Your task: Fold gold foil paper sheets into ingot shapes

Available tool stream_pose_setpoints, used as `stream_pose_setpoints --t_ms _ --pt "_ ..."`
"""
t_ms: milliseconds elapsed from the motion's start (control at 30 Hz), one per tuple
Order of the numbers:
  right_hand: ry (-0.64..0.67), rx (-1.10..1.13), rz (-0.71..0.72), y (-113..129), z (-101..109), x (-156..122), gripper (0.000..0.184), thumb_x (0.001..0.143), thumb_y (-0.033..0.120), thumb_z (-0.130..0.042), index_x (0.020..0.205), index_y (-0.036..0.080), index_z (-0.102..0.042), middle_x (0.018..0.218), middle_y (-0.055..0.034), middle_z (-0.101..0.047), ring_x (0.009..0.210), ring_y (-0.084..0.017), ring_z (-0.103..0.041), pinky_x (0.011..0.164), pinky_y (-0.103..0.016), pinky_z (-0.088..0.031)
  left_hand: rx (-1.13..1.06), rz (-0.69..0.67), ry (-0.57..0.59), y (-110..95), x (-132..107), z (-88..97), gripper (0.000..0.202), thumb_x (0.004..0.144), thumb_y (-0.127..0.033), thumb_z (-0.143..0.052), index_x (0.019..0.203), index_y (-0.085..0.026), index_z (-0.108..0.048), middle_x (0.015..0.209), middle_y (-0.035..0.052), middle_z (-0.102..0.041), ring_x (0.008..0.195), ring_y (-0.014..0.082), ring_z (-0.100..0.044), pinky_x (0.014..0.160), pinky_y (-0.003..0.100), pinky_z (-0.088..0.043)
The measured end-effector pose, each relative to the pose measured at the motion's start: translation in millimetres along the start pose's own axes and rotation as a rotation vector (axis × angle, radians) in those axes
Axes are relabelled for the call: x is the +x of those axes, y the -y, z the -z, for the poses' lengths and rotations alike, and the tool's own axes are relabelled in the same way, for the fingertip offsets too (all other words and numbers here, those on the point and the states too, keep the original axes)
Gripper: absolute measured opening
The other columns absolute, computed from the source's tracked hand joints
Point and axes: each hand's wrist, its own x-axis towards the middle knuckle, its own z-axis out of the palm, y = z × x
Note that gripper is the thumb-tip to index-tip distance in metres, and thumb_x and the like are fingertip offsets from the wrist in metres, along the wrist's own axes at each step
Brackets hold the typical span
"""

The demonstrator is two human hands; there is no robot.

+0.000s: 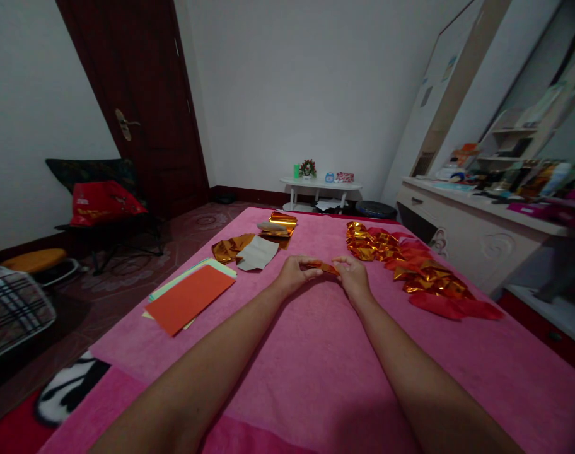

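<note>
Both hands meet over the middle of the pink cloth, pinching a narrow orange-gold strip of folded paper between them. My left hand grips its left end, and my right hand has the right end. Whether the strip is foil or plain paper is hard to tell at this size. Left of the hands lie a grey-white paper piece, crumpled gold foil and a shiny gold foil roll. On the right stretches a row of crinkled gold and red foil pieces.
A stack of coloured paper with an orange sheet on top lies at the left edge of the cloth. Beyond the far edge stands a small white table. A dresser runs along the right; a chair with a red bag is at left.
</note>
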Motion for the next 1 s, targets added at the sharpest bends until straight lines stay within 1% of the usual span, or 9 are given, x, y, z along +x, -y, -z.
stream_pose_setpoints --t_ms 200,300,433,533,600,700,800,933,1000 --pt "-0.008 -0.007 -0.009 0 -1 1 0.027 0.064 0.037 -0.058 0.078 0.014 -0.061 0.049 0.0039 -0.052 0.041 -0.011 -0.044 0.041 -0.021 -0.033 0.176 -0.091 -0.009 1 1 0.3 0.031 0.068 -0.016 -0.066 0.098 -0.011 -0.072 0.090 0.0083 -0.069 0.076 0.0152 -0.061 0.070 0.026 -0.049" --pt "0.011 -0.037 0.009 2 -1 -2 0.028 0.069 0.040 -0.056 0.079 0.015 -0.061 0.051 0.0031 -0.054 0.043 -0.011 -0.046 0.042 -0.021 -0.034 0.166 -0.026 -0.021 1 1 0.5 0.032 0.068 -0.014 -0.062 0.099 -0.009 -0.071 0.086 0.0079 -0.069 0.069 0.0124 -0.058 0.063 0.023 -0.046" --pt "-0.004 -0.180 0.128 9 -1 -9 0.038 0.075 0.051 -0.053 0.080 0.015 -0.064 0.062 -0.0015 -0.062 0.055 -0.014 -0.055 0.052 -0.023 -0.042 0.081 0.118 -0.072 0 2 1.6 0.035 0.074 -0.020 -0.056 0.101 -0.004 -0.070 0.071 0.0066 -0.067 0.052 0.0077 -0.049 0.051 0.020 -0.038" --pt "0.014 -0.300 0.257 14 -2 -13 0.036 0.075 0.050 -0.057 0.084 0.017 -0.067 0.079 -0.0044 -0.068 0.067 -0.016 -0.060 0.063 -0.026 -0.045 0.115 0.122 -0.113 1 3 3.1 0.033 0.074 -0.025 -0.056 0.096 -0.005 -0.072 0.064 0.0047 -0.065 0.049 0.0073 -0.045 0.049 0.020 -0.034" --pt "0.028 -0.365 0.304 15 -2 -13 0.031 0.077 0.045 -0.055 0.084 0.017 -0.068 0.081 -0.0046 -0.069 0.069 -0.016 -0.060 0.065 -0.026 -0.045 0.177 0.108 -0.125 1 3 4.0 0.031 0.075 -0.027 -0.057 0.092 -0.007 -0.073 0.062 0.0035 -0.064 0.049 0.0078 -0.046 0.049 0.020 -0.034" --pt "0.020 -0.429 0.253 13 0 -12 0.027 0.078 0.037 -0.052 0.083 0.017 -0.070 0.073 -0.0040 -0.068 0.064 -0.016 -0.060 0.061 -0.025 -0.043 0.305 0.100 -0.140 1 3 5.1 0.029 0.077 -0.027 -0.055 0.091 -0.009 -0.074 0.061 0.0027 -0.064 0.052 0.0092 -0.049 0.052 0.020 -0.036" --pt "-0.013 -0.473 0.171 12 1 -12 0.026 0.077 0.034 -0.052 0.083 0.017 -0.071 0.069 -0.0040 -0.068 0.060 -0.017 -0.060 0.056 -0.024 -0.041 0.480 0.096 -0.166 -1 1 5.3 0.029 0.080 -0.028 -0.053 0.093 -0.012 -0.073 0.069 0.0043 -0.068 0.059 0.0112 -0.055 0.058 0.021 -0.039" --pt "-0.029 -0.564 0.199 12 2 -12 0.025 0.078 0.034 -0.051 0.082 0.019 -0.071 0.073 -0.0042 -0.070 0.064 -0.017 -0.060 0.057 -0.024 -0.040 0.875 0.120 -0.230 -6 -3 2.3 0.037 0.086 -0.041 -0.046 0.087 -0.015 -0.072 0.081 0.0089 -0.071 0.072 0.0165 -0.061 0.064 0.025 -0.040" --pt "-0.024 -0.620 0.178 13 1 -12 0.025 0.079 0.035 -0.051 0.085 0.020 -0.071 0.075 -0.0040 -0.070 0.065 -0.016 -0.061 0.058 -0.024 -0.040 1.040 0.146 -0.216 -9 -5 -0.5 0.042 0.088 -0.044 -0.040 0.085 -0.016 -0.072 0.084 0.0110 -0.070 0.077 0.0191 -0.062 0.065 0.027 -0.039"
